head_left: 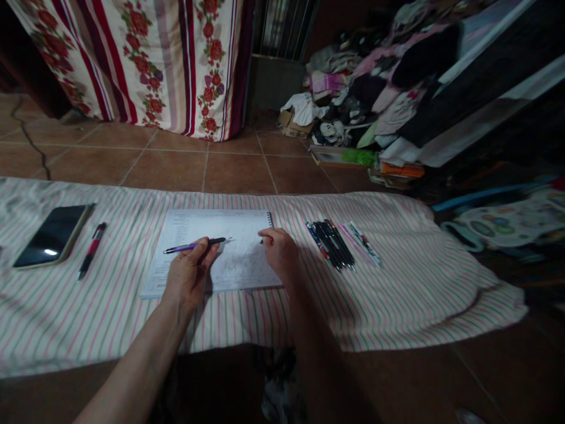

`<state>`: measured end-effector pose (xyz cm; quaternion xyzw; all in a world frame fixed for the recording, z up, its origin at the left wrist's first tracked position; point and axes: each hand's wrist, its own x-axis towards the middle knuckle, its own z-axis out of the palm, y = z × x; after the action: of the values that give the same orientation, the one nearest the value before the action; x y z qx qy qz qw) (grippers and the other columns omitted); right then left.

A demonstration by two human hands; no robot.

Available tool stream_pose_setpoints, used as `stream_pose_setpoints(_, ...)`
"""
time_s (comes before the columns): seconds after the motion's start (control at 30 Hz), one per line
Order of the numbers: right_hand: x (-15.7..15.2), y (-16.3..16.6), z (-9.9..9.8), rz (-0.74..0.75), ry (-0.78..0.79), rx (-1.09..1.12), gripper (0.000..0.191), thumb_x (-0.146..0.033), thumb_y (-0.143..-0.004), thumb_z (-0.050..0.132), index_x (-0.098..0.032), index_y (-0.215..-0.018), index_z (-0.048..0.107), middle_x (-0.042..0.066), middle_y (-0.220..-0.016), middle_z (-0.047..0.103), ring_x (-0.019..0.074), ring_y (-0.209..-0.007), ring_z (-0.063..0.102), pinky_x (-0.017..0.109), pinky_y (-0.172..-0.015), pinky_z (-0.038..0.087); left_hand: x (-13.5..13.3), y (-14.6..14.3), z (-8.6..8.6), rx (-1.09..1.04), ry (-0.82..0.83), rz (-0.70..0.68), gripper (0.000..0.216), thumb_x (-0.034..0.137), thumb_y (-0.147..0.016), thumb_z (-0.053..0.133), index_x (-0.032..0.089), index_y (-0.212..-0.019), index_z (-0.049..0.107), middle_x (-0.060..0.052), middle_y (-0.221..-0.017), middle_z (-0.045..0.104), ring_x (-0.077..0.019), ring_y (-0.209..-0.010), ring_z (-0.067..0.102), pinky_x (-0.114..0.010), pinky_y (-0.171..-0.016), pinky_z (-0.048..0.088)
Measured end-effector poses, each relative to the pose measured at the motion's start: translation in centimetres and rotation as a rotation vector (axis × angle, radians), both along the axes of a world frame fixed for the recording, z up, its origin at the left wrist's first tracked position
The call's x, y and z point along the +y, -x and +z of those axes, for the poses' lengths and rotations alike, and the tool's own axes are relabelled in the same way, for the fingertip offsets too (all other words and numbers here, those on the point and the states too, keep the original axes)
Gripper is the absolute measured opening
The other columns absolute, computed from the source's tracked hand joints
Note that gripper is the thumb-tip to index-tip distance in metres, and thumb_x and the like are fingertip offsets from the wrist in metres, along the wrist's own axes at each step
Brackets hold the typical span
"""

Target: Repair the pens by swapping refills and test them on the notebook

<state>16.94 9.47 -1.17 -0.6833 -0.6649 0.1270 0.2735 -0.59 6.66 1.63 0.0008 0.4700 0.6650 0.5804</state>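
Note:
A spiral notebook (238,274) lies on the striped cloth in front of me, with faint marks on its page. My left hand (190,272) is closed around a purple and black pen (177,248), held nearly level above the page with its dark end toward the right. Over the notebook's right side, my right hand (281,252) is pinched; a small dark bit shows at its fingertips, too small to name. Just right of that hand lies a row of several black pens (333,242).
A smartphone (53,235) and a red and black pen (92,251) lie on the striped cloth (415,271) at the left. Pink and white pens (362,242) lie beside the black ones. Beyond are a floral curtain (168,65) and piled clothes (366,88) on the tiled floor.

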Motion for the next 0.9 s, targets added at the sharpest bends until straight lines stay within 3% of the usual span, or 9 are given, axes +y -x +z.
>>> stream_pose_setpoints(0.37, 0.1, 0.2, 0.4, -0.023, -0.058, 0.126, 0.031, -0.008, -0.080, 0.044, -0.018, -0.093, 0.071, 0.007, -0.098, 0.071, 0.0171, -0.093, 0.064, 0.028, -0.089, 0.046, -0.1, -0.1, 0.0, 0.006, 0.011, -0.022, 0.026, -0.007, -0.081, 0.051, 0.006, -0.061, 0.062, -0.002, -0.069, 0.064, -0.0082, -0.064, 0.065, -0.019, -0.066, 0.060)
stream_pose_setpoints(0.6, 0.5, 1.6, 0.1, 0.154, -0.064, 0.397, 0.022, -0.017, -0.081, 0.052, -0.019, -0.094, 0.069, 0.005, -0.096, 0.071, 0.0141, -0.084, 0.066, 0.025, -0.079, 0.051, -0.1, -0.2, 0.0, 0.008, 0.016, -0.030, 0.027, -0.007, -0.080, 0.051, 0.007, -0.060, 0.062, -0.003, -0.067, 0.065, -0.0089, -0.064, 0.065, -0.021, -0.069, 0.060)
stream_pose_setpoints(0.9, -0.3, 3.4, 1.0, 0.315, 0.010, 0.452, 0.017, -0.017, -0.078, 0.061, -0.018, -0.093, 0.070, 0.005, -0.093, 0.071, 0.0125, -0.079, 0.065, 0.024, -0.071, 0.050, -0.1, -0.3, -0.5, 0.011, -0.026, -0.048, 0.025, -0.006, -0.080, 0.052, 0.007, -0.062, 0.063, -0.004, -0.070, 0.065, -0.0103, -0.067, 0.065, -0.024, -0.073, 0.059)
